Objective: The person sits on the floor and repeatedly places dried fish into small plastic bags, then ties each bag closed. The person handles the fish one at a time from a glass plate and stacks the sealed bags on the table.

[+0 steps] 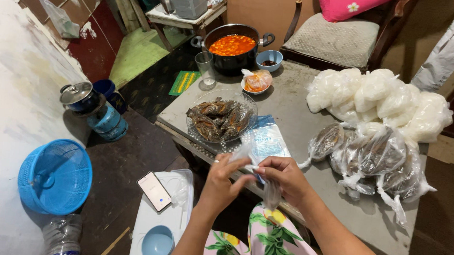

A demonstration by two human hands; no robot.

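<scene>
I sit at the grey table (290,102) and hold a thin clear plastic bag (271,193) in front of me. My left hand (220,180) pinches the top edge of the bag, with fingers closed on the plastic. My right hand (285,176) pinches the other side of the same edge, also closed on it. The bag hangs down between my hands, just over the table edge and above my flowered lap. It looks empty to me, though the plastic is so thin that I cannot be sure.

I think I am pulling the mouth of the bag open, so this is the opening step. Both hands need to rub and pull the 2 thin sides apart gently, because such plastic sticks together and tears easily.

Just past my hands sits a clear dish of dark cooked fish (219,119). Beside it lies a flat pack of bags (268,140). To my right lie bagged fish (378,156), already tied, and behind them a pile of white bagged rice (381,99). Farther back stands a black pot of orange soup (233,46), with a glass (205,67) and a small blue bowl (269,59) near it. A phone (154,191) lies on a white lid below my left arm.
</scene>
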